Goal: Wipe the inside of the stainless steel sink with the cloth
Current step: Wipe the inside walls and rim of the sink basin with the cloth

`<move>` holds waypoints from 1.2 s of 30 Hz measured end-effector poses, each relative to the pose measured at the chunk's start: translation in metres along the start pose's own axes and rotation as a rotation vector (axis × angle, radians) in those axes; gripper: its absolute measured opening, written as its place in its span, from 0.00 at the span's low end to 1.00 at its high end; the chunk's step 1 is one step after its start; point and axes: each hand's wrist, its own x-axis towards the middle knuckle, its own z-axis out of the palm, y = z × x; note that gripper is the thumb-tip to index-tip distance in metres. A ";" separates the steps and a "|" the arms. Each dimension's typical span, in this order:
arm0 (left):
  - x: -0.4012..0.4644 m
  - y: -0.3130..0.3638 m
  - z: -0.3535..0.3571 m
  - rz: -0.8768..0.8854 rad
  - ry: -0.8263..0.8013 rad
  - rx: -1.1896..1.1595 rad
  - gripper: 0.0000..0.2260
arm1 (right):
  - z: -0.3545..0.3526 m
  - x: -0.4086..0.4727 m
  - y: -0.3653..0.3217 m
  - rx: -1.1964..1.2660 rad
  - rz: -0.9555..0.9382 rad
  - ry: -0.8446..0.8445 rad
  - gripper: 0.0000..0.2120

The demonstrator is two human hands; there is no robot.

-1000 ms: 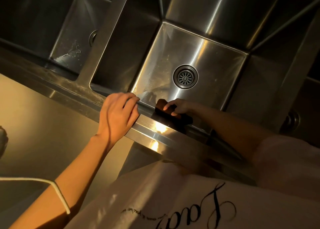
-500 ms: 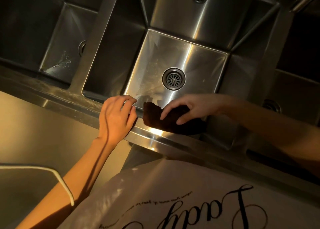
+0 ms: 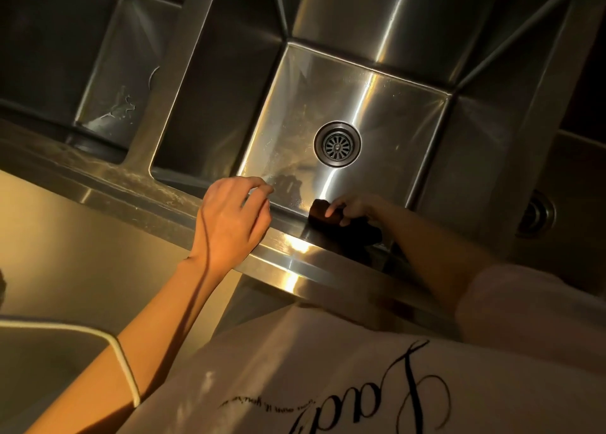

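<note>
Right hand is down inside the middle basin of the stainless steel sink, fingers curled over and gripping the dark crumpled cloth. Cloth sits at the near edge of the basin floor, pressed where floor meets the near wall, just under the front rim; part of it is hidden by the rim and shadow. Judgement: this hold puts palm pressure on the cloth so it scrubs the seam rather than sliding loose.

Left hand rests on the sink's polished steel front rim, fingers loosely bent over the inner edge, gripping nothing that shows. Likely a brace, since the person leans in and the right forearm reaches over the rim.

Round perforated steel drain strainer lies beyond the cloth, apart from it, mid-floor. Floor left of the drain looks hazy and streaked; the band right of it reflects cleaner. Cannot tell if that is residue or light.

Room: open floor ahead and to both sides of the cloth, bounded by four steep walls with sharp creased corners. Near wall is the tight spot, rim overhang crowds the wrist. Left steel basin shows water smears, separated by a flat steel divider. White fabric garment with black script lettering fills the foreground.

Judgement: wiping under way, most of the floor and walls probably left.
</note>
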 end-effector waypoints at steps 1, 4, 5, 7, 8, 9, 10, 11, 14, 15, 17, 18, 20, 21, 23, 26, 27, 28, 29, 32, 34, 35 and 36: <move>0.000 0.000 -0.001 0.003 -0.003 -0.004 0.12 | 0.000 0.001 0.000 0.001 0.003 0.001 0.23; -0.002 0.003 -0.001 0.019 -0.028 -0.022 0.12 | 0.000 -0.006 -0.002 -0.001 0.000 -0.024 0.23; -0.002 0.005 -0.001 0.029 -0.038 -0.032 0.12 | -0.001 -0.012 -0.003 -0.008 -0.007 -0.033 0.24; -0.001 0.009 -0.002 0.049 -0.059 -0.053 0.13 | -0.007 -0.033 -0.006 -0.037 -0.036 -0.062 0.24; -0.001 0.011 -0.002 0.060 -0.068 -0.059 0.13 | -0.010 -0.047 -0.009 -0.048 -0.057 -0.086 0.23; 0.000 0.012 -0.002 0.071 -0.076 -0.064 0.13 | -0.014 -0.063 -0.011 -0.049 -0.089 -0.106 0.23; 0.000 0.014 -0.002 0.081 -0.085 -0.067 0.13 | -0.017 -0.082 -0.013 -0.046 -0.127 -0.122 0.22; 0.001 0.014 -0.002 0.088 -0.092 -0.069 0.13 | -0.020 -0.099 -0.013 -0.042 -0.167 -0.137 0.22; 0.004 0.016 -0.003 0.089 -0.097 -0.081 0.13 | -0.028 -0.147 -0.007 0.015 -0.249 -0.203 0.20; 0.005 0.016 -0.003 0.087 -0.092 -0.081 0.13 | -0.030 -0.159 -0.005 0.026 -0.265 -0.218 0.20; 0.006 0.015 -0.003 0.083 -0.087 -0.074 0.13 | -0.032 -0.173 -0.001 0.047 -0.298 -0.216 0.20; 0.006 0.015 -0.003 0.080 -0.089 -0.071 0.13 | -0.032 -0.173 0.000 0.067 -0.302 -0.207 0.21; 0.005 0.015 -0.002 0.075 -0.095 -0.068 0.13 | -0.028 -0.167 -0.007 0.085 -0.261 -0.187 0.21; 0.004 0.016 0.000 0.075 -0.095 -0.069 0.13 | -0.024 -0.157 -0.011 0.070 -0.220 -0.163 0.21; 0.002 0.017 0.002 0.073 -0.093 -0.072 0.13 | -0.016 -0.126 -0.019 -0.001 -0.118 -0.128 0.22; 0.001 0.017 0.004 0.068 -0.087 -0.073 0.13 | -0.010 -0.074 -0.028 -0.188 -0.015 -0.116 0.21; 0.001 0.017 0.005 0.062 -0.087 -0.078 0.13 | -0.010 -0.058 -0.030 -0.261 0.003 -0.129 0.22; 0.001 0.017 0.005 0.054 -0.086 -0.087 0.13 | -0.010 -0.044 -0.029 -0.324 0.020 -0.138 0.24; 0.001 0.016 0.006 0.044 -0.088 -0.096 0.13 | -0.010 -0.032 -0.026 -0.364 0.030 -0.134 0.25; 0.000 0.015 0.007 0.023 -0.104 -0.097 0.13 | -0.011 0.003 -0.003 -0.415 0.011 -0.106 0.22; -0.002 0.015 0.007 0.020 -0.109 -0.097 0.13 | -0.014 0.020 0.013 -0.430 -0.009 -0.096 0.21; -0.003 0.016 0.007 0.022 -0.107 -0.102 0.13 | -0.017 0.022 0.017 -0.425 -0.018 -0.112 0.21; -0.003 0.016 0.008 0.025 -0.102 -0.109 0.13 | -0.019 0.020 0.019 -0.438 -0.028 -0.139 0.21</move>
